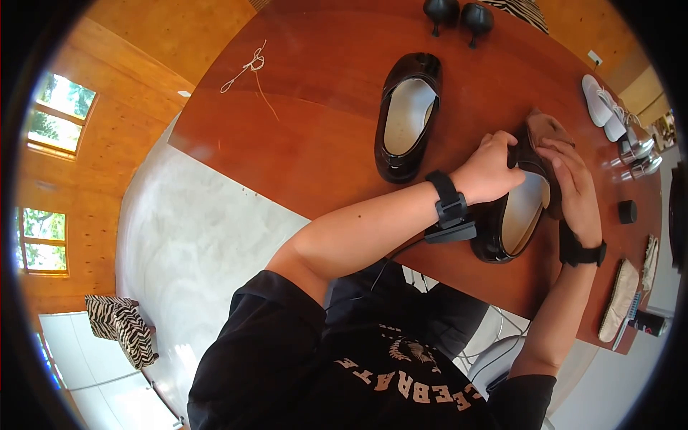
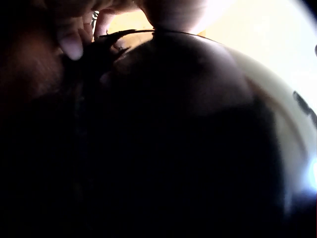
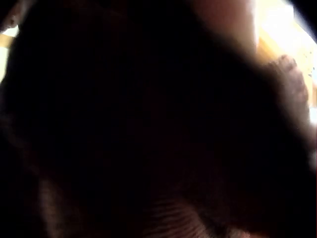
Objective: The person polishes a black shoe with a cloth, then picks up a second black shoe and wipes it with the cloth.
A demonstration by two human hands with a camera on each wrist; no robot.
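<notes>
A glossy black slip-on shoe (image 1: 493, 236) with a pale insole lies on the table, its heel end nearer the person. My left hand (image 1: 493, 170) grips it near the toe end, fingers curled at the opening. A brown cloth (image 1: 550, 129) is bunched in my right hand (image 1: 579, 192), against the shoe's toe and right side. The left wrist view is filled by the dark shiny shoe (image 2: 188, 74), with fingertips (image 2: 72, 45) at its top edge. Dark cloth (image 3: 173, 215) with a ribbed texture blocks most of the right wrist view. The matching shoe (image 1: 390, 161) stands to the left.
On the wooden table (image 1: 315, 143) lies a knotted pale string (image 1: 252, 66) at the far left. Black heeled shoes (image 1: 459, 18) stand at the back. White sneakers (image 1: 600, 107), silver shoes (image 1: 640, 154), a small black cylinder (image 1: 627, 211) and a beige flat shoe (image 1: 619, 301) line the right side.
</notes>
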